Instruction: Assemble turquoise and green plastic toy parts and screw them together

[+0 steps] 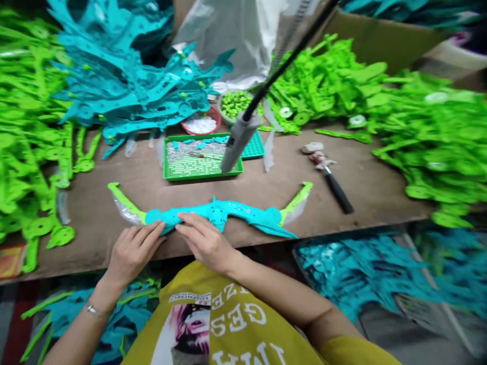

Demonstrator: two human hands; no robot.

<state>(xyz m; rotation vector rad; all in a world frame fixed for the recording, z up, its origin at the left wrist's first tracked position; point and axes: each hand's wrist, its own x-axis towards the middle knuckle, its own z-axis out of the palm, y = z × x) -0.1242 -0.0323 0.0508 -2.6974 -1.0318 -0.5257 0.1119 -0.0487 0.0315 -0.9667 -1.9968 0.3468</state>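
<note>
From the head view, the left hand (131, 252) and right hand (204, 241) lie open and flat, unclenched, pressing on the middle of a bow-shaped turquoise piece (216, 213). It rests across the brown surface (91, 228) near its front edge, with lime-green tips (304, 190) and clear plastic film (127, 210) along its arms. It looks light, thin and rather bendy, the film perhaps slippery; the broad centre seems the steadiest hold, the slim tips likelier to flex
</note>
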